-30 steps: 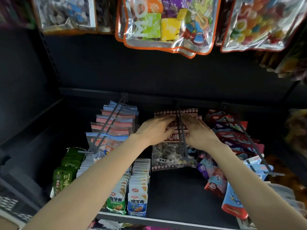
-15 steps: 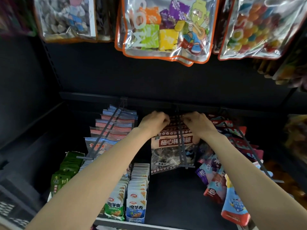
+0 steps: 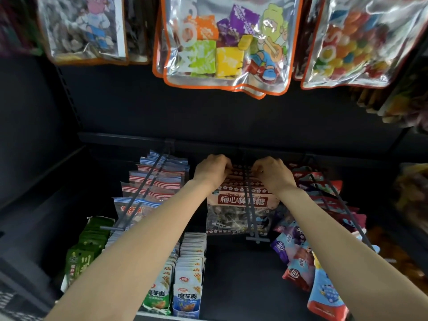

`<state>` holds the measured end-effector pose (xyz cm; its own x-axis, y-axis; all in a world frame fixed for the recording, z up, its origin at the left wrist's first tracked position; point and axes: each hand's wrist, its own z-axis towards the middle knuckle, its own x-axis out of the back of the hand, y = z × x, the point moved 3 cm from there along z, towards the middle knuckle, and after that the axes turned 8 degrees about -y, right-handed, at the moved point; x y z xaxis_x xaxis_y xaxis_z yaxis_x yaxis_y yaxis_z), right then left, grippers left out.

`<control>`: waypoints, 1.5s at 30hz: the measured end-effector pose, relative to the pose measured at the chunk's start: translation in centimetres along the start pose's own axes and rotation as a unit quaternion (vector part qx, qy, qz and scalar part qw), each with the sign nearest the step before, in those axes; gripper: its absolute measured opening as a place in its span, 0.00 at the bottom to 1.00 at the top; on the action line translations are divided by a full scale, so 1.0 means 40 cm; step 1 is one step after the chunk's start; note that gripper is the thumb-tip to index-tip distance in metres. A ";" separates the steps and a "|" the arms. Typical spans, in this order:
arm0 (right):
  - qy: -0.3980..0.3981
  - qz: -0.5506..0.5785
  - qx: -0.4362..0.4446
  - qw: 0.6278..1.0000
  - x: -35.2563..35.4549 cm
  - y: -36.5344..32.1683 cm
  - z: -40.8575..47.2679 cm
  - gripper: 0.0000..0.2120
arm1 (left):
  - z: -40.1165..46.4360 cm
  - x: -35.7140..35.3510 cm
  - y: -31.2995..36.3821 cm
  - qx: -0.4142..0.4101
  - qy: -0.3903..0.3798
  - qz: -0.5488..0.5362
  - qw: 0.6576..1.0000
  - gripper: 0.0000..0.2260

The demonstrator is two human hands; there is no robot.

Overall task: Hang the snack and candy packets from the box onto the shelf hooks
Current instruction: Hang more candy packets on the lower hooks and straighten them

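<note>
2 hands: L hand [image 3: 212,170] + R hand [image 3: 273,172] are pinching top of 1 plum candy packet [image 3: 238,205] on centre hook [image 3: 251,218] | vs 0.5 s ago: hands are now nearer back rail [image 3: 139,137]

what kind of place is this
Most likely a shop's snack aisle: candy bags hang overhead, a plum candy packet hangs on a display hook, and small snack packets stand in rows on the shelf.

both bare forearms reach forward and up, converging toward the middle. the left hand [image 3: 212,169] and the right hand [image 3: 272,171] sit side by side, a narrow gap between them, backs toward the camera, fingers curled down and knuckles raised, wrists bent slightly.
</note>
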<state>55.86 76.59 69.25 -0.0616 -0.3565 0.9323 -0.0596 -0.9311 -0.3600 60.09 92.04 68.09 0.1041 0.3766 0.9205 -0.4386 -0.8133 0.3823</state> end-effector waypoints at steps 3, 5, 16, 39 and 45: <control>-0.016 0.063 0.041 0.997 0.003 0.007 -0.033 0.10 | -0.031 -0.005 -0.004 -0.058 0.010 -0.089 0.994 0.13; -0.007 0.054 0.063 0.997 0.005 0.012 -0.054 0.14 | -0.057 -0.012 -0.001 -0.119 0.010 -0.103 0.987 0.14; 0.009 -0.045 0.010 0.999 0.006 -0.023 -0.057 0.09 | -0.061 0.013 0.032 -0.075 -0.066 -0.053 0.994 0.10; 0.042 0.222 -0.082 0.971 -0.065 0.040 -0.082 0.25 | -0.082 -0.053 -0.014 0.080 0.046 -0.410 0.907 0.24; 0.060 0.227 -0.108 0.966 -0.064 0.043 -0.079 0.25 | -0.084 -0.063 -0.018 0.137 0.065 -0.515 0.844 0.22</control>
<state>52.75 76.14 66.14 -0.2438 -0.7013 0.6698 -0.2041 -0.6381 -0.7424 57.14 93.18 65.21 0.1974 0.9771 0.0790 0.0482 -0.0902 0.9948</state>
